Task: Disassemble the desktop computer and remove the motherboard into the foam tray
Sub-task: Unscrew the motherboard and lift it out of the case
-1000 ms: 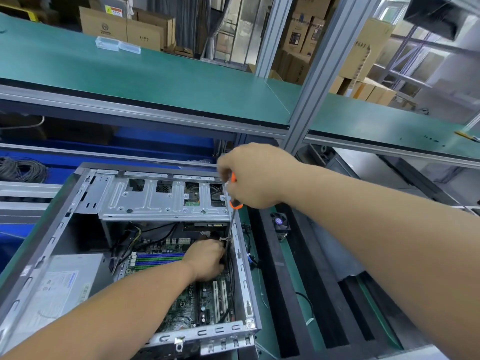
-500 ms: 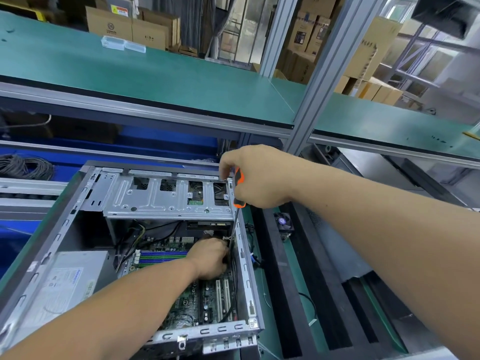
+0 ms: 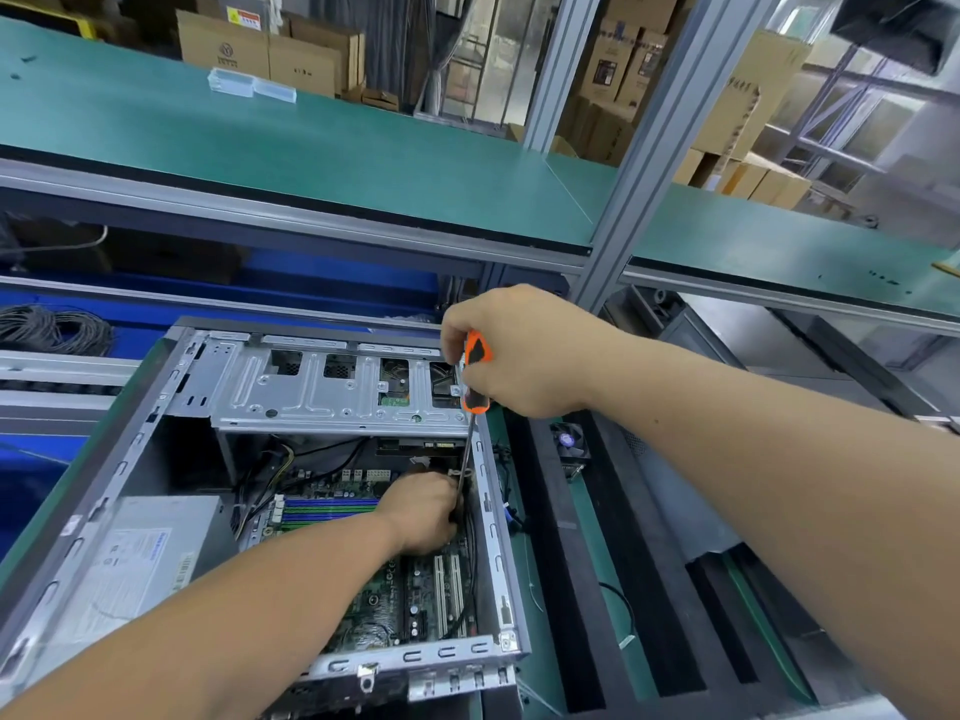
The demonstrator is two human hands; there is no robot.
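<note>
Right hand (image 3: 524, 350) grips orange-black screwdriver (image 3: 475, 374) upright — shaft reaching down into open grey metal PC case (image 3: 488, 517). Left hand (image 3: 423, 511), fingers curled at the tip, rests on green motherboard (image 3: 387, 589) w/ blue RAM slots — inside case, on green table (image 3: 540, 662).

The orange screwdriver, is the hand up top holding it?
Touching. The head view shows the right hand with its fingers wrapped round the orange screwdriver handle, the shaft pointing down into the computer case.

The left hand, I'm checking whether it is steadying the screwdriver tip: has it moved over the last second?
No. The left hand stays on the motherboard beside the blue memory slots, by the screwdriver shaft.
</note>
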